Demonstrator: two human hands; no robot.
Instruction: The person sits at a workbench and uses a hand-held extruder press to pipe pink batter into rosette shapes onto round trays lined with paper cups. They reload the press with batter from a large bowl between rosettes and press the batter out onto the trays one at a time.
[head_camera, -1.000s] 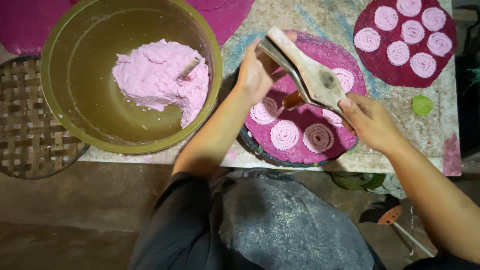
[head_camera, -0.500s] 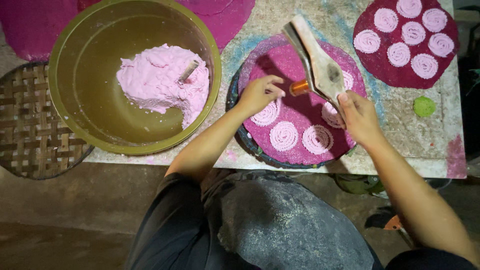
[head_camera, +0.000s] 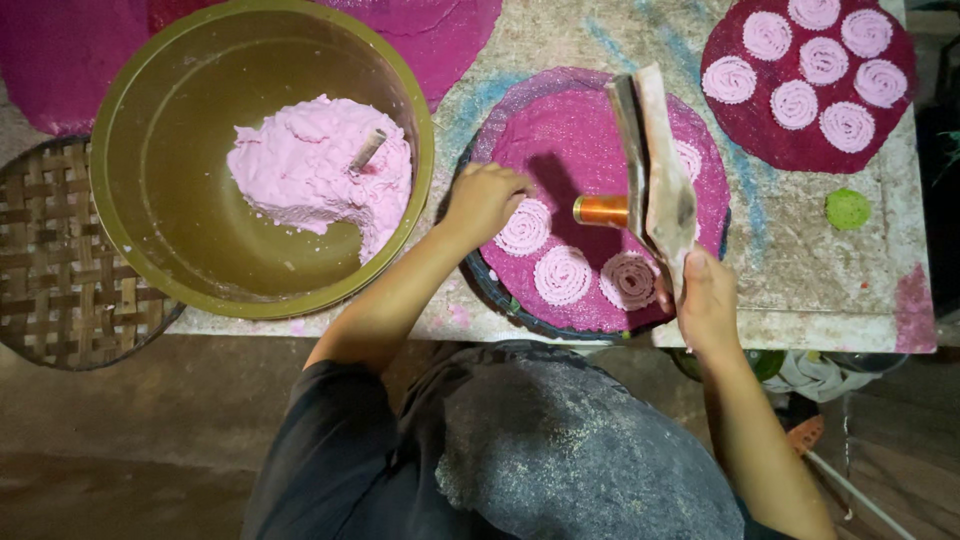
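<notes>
Press (head_camera: 655, 165) in my right hand (head_camera: 708, 300): fingers closed around the near ends of its two wooden handles, copper barrel (head_camera: 600, 211) sticking out to the left, whole tool held above the round magenta mat (head_camera: 580, 135) on the counter (head_camera: 800, 260). Left hand (head_camera: 485, 200) rests at the left edge of that mat, fingers curled in; cannot tell whether they pinch anything. Just right of the left hand lies a pink coil (head_camera: 524, 227), then two more coils along the near side of the mat (head_camera: 563, 275) (head_camera: 628, 281), close together. A further coil shows at the right, partly hidden behind the press. Left of the mat, touching or nearly so, sits an olive bowl (head_camera: 130, 160) with a lump of pink dough (head_camera: 310, 165) and a small metal piece stuck in it. Far right: second dark red mat (head_camera: 730, 125) carrying six coils. Small green disc (head_camera: 848, 208) near it. Woven tray (head_camera: 55, 270) at far left, partly under the bowl.
</notes>
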